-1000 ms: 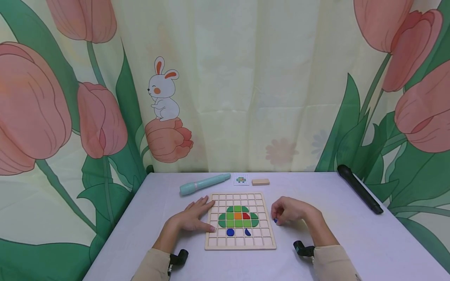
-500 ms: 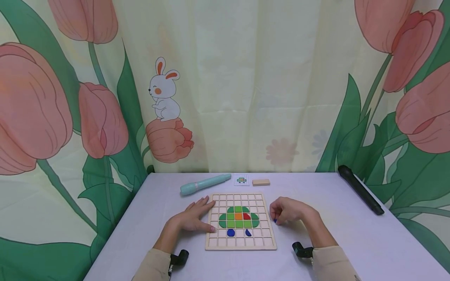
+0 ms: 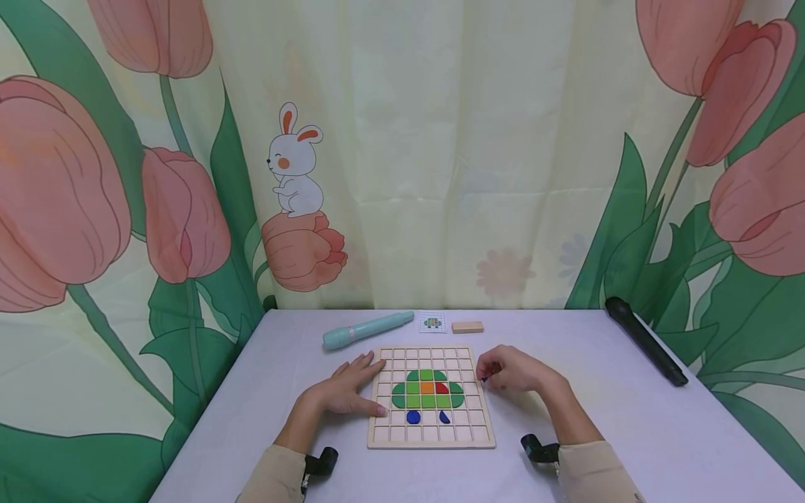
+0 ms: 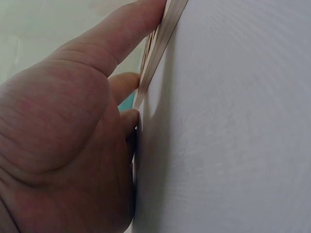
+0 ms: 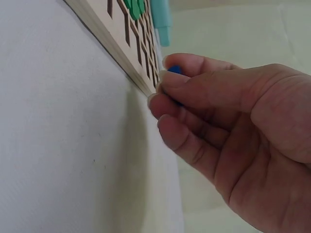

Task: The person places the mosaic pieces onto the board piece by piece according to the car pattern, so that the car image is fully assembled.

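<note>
Right hand (image 3: 512, 372) has lifted off the white tabletop (image 3: 629, 419) and shifted toward the right edge of the gridded wooden puzzle board (image 3: 430, 395), fingertips pinching a small blue puzzle piece (image 5: 175, 69) just beside that edge. Left hand (image 3: 342, 391) unchanged, lying flat with straight fingers against the board's left edge. Judged: the piece is on its way into a cell near the green, orange and red tile figure (image 3: 428, 390).

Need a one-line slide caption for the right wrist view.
Right hand pinches a small blue piece beside the wooden grid board on the white table.
</note>
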The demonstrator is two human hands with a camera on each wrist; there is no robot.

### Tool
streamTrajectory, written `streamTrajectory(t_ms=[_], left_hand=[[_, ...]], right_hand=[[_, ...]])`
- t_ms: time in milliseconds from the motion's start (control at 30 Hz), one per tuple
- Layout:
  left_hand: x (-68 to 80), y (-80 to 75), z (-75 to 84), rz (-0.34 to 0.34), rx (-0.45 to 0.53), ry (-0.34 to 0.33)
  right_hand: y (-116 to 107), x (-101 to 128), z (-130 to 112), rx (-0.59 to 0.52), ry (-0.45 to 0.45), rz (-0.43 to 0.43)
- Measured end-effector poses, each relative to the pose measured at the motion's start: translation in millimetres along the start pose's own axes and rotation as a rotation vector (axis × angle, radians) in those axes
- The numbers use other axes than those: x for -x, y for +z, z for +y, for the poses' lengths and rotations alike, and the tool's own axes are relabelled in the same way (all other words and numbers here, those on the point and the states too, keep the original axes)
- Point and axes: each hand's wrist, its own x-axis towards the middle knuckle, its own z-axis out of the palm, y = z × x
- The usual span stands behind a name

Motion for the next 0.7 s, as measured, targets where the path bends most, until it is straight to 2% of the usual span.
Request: streamTrajectory(t_ms=[467,700], left_hand=[[-0.6,0.5,0.9,0.0,-0.005,-0.012],[-1.4,-0.2,-0.6,-0.007,0.005,-0.013]], right_hand=[[4,-5,-16,-0.079,-0.086,0.08],[7,-8,-18,-0.095,-0.102,0.089]])
